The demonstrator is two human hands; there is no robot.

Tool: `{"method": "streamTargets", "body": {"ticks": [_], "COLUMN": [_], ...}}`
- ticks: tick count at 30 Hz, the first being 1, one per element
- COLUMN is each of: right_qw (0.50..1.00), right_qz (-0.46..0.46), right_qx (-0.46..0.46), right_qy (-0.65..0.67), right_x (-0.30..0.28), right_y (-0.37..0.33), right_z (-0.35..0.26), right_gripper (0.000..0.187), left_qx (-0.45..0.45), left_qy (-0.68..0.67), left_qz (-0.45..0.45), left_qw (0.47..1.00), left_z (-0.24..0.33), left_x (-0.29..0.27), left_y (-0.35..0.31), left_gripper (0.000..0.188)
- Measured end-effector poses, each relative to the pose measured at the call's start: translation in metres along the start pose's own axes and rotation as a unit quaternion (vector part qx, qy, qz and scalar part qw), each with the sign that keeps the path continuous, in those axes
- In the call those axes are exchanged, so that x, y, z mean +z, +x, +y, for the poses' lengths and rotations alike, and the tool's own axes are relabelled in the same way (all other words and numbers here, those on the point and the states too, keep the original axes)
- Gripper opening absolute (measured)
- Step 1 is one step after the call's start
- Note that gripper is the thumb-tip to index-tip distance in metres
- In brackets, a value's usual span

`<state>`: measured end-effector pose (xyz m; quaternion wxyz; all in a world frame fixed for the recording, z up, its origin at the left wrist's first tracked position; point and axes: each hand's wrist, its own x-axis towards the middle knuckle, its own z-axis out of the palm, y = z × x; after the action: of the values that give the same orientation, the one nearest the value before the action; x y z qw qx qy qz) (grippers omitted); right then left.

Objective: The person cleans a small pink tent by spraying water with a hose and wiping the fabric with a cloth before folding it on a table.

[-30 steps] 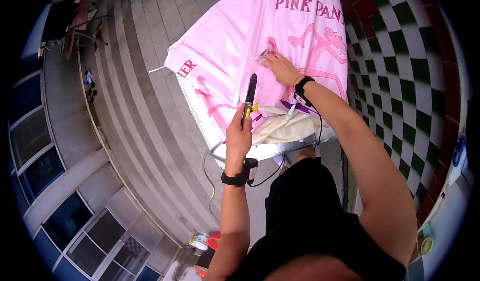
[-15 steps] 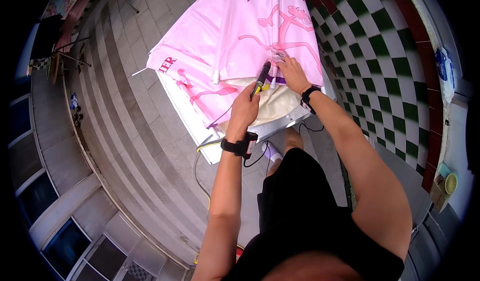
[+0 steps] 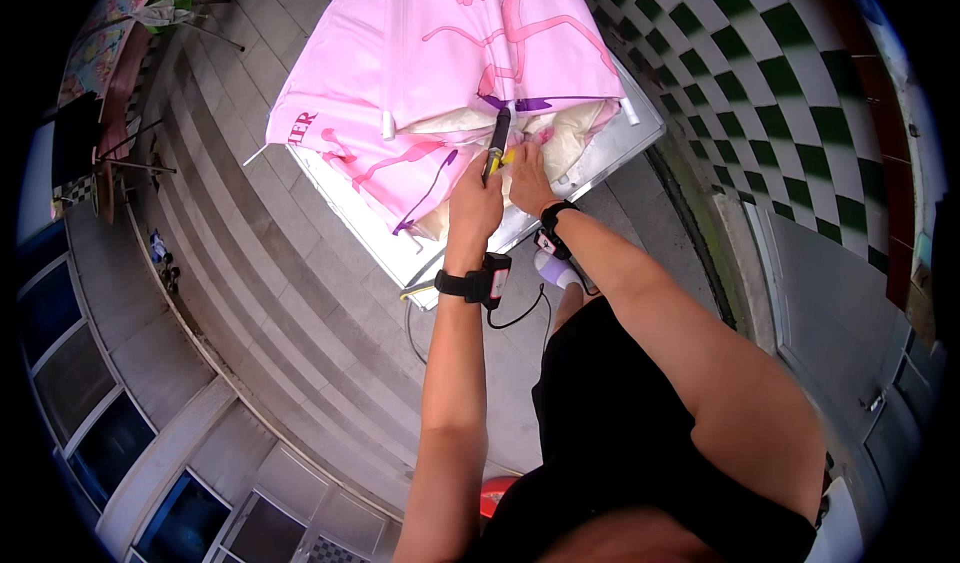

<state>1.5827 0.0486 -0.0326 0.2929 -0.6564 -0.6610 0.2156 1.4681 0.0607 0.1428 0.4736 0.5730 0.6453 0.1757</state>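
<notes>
A pink umbrella with printed figures and purple trim lies spread over a white table. White tips end several of its ribs. My left hand is closed around a slim black and yellow stick-shaped tool, whose black end points away to the canopy's near edge. Close beside it, my right hand has its fingers curled at the yellow part; what they pinch is hidden. Cream fabric shows below the pink edge, around the tool and in front of my right hand.
Dark cables hang from the straps on my wrists. A yellow and grey cord runs at the table's near left corner. Grey steps lie on the left, a green and white checkered wall on the right. Something red is by my body.
Both hands have come nearer to me. My right hand has left the pink canopy and moved down beside my left. The umbrella and table sit slightly further left in view.
</notes>
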Motion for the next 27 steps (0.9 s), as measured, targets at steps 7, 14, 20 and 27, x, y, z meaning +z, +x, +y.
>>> {"method": "streamTargets", "body": {"ticks": [7,14,20,27], "right_qw": [0.973,0.975,0.992,0.959], "right_qz": [-0.119,-0.031,-0.053,-0.257], "right_qx": [-0.102,0.178,0.078,-0.119], "right_qy": [-0.171,-0.126,0.079,-0.026], "right_x": [-0.069,-0.047,0.04,0.029], "right_y": [0.018,0.036,-0.042,-0.048], "right_z": [0.085,0.067,-0.016,-0.028], "right_gripper": [0.03,0.053,0.046,0.044], "left_qx": [-0.04,-0.105,-0.136,-0.189], "left_qy": [0.018,0.038,0.043,-0.146], "left_qz": [-0.014,0.039,0.079,0.115], "left_qw": [0.999,0.993,0.987,0.964], "left_z": [-0.024,-0.02,-0.029,-0.06], "left_x": [0.016,0.013,-0.013,-0.024], "left_y": [-0.022,-0.042,-0.087,-0.123], "left_gripper": [0.047,0.045,0.046,0.044]}}
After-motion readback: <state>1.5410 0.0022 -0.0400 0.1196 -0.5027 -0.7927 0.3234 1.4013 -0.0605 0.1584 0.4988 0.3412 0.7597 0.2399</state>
